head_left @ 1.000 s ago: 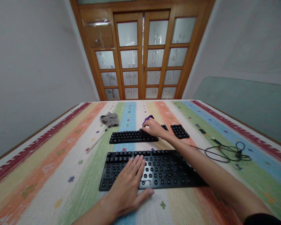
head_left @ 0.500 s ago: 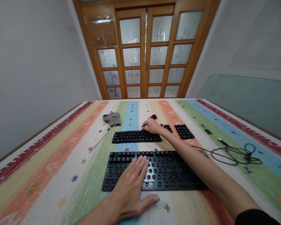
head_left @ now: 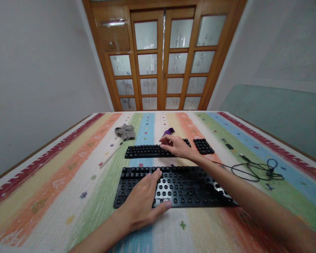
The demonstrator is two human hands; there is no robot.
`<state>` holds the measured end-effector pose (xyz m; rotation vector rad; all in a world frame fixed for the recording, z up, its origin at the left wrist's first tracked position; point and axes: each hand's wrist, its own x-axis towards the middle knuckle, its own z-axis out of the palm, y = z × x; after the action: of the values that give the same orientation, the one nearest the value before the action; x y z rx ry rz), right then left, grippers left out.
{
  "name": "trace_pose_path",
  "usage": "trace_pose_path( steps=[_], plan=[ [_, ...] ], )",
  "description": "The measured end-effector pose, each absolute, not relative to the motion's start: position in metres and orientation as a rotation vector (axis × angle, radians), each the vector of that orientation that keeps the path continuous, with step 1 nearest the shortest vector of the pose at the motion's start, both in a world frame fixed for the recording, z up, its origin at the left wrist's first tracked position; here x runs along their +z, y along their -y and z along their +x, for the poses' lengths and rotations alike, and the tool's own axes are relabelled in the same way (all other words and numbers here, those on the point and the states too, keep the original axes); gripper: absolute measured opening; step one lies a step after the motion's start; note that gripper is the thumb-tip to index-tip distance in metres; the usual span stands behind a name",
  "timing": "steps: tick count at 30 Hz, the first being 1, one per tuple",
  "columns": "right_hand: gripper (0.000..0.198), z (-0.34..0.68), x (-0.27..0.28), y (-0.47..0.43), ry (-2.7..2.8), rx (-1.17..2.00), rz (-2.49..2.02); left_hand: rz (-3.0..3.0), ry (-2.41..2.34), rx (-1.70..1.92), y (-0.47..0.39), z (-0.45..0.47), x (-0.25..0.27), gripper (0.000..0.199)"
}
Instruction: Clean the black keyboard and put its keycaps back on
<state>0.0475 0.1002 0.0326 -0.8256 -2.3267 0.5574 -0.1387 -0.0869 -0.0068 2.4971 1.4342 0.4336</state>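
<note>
My left hand [head_left: 140, 196] lies flat with its fingers stretched over the left half of a black keyboard [head_left: 189, 191]. Most of this keyboard shows bare switch posts. Keycaps sit along its top row and on the left of the row below. Beyond it, my right hand [head_left: 177, 146] is over the right part of a block of loose black keycaps [head_left: 142, 151]. Its thumb and index finger curl toward each other in a pinch; what is between the tips is too small to make out. My right forearm crosses above the keyboard's right end and hides part of it.
Small keycap groups [head_left: 204, 146] lie right of my hand. A purple cloth [head_left: 169, 131], a grey cloth [head_left: 125, 132] and a thin stick [head_left: 110, 155] are farther back. A black cable [head_left: 252, 170] and a small black piece [head_left: 229, 146] lie right, on the striped tablecloth [head_left: 60, 189].
My right hand has shifted slightly right over the keycaps and its curled fingers show more. My left hand's fingers have drawn a little left on the keyboard. The view has shifted slightly.
</note>
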Motion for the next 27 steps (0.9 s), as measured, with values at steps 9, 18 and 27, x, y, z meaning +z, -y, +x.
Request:
trace_pose_path(
  steps=[9,18,27],
  plan=[
    [0.011,0.079,0.008,-0.018,2.421,0.509,-0.659,2.570,-1.415,0.500,0.080,-0.139,-0.003,0.069],
    [0.015,0.075,-0.011,-0.012,2.392,0.419,-0.625,2.537,-1.389,0.599,0.080,-0.137,0.002,0.066],
    [0.016,0.073,-0.015,-0.012,2.400,0.376,-0.637,2.536,-1.351,0.627,0.076,-0.137,0.004,0.063]
  ],
)
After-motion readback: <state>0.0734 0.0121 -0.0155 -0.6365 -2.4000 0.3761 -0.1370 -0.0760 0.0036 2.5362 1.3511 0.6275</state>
